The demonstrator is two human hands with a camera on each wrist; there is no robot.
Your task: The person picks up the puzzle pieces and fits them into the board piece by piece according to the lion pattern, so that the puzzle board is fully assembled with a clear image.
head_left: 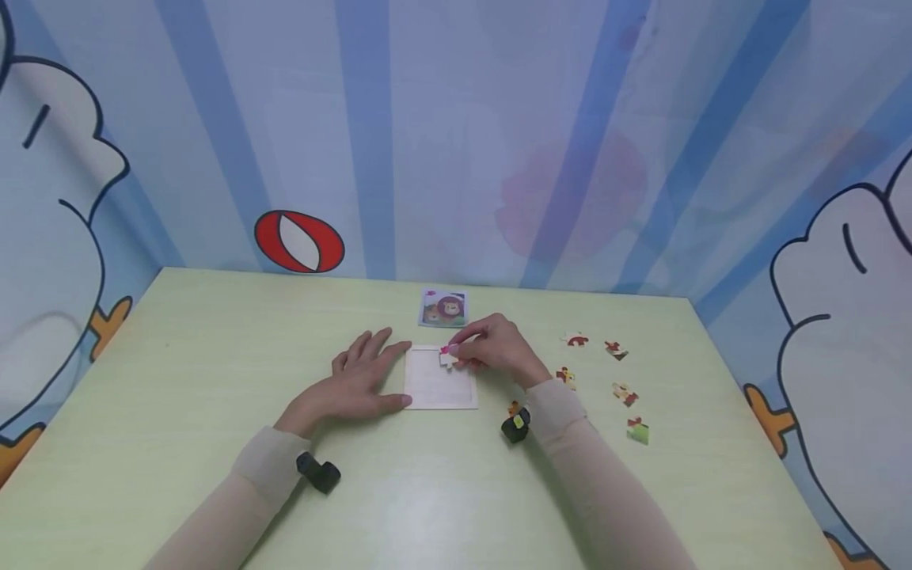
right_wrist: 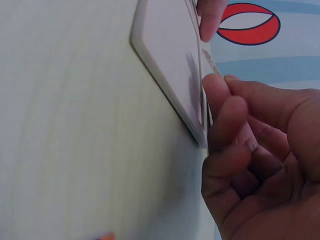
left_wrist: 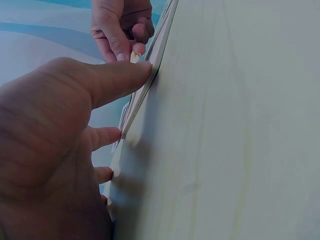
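Note:
A jigsaw piece (head_left: pixel 446 359) with pink and white on it is pinched between the thumb and fingertips of my right hand (head_left: pixel 500 348), over the upper right of a square white puzzle tray (head_left: pixel 436 392). In the right wrist view the piece (right_wrist: pixel 212 62) shows edge-on, tilted, beyond the fingertips. Spread beside the tray, my left hand (head_left: pixel 356 388) touches its left edge with thumb and index finger. From the left wrist view, the thumb of the left hand (left_wrist: pixel 60 125) lies against the tray's side (left_wrist: pixel 159 52). A reddish patch below the right fingers is too small to identify.
Behind the tray lies a picture card (head_left: pixel 443 309) with a lion. Several loose jigsaw pieces are scattered to the right, among them a green one (head_left: pixel 638 431) and a red one (head_left: pixel 616 350). Another piece (head_left: pixel 514 408) lies near the right wrist. A printed curtain (head_left: pixel 456 158) hangs behind the table.

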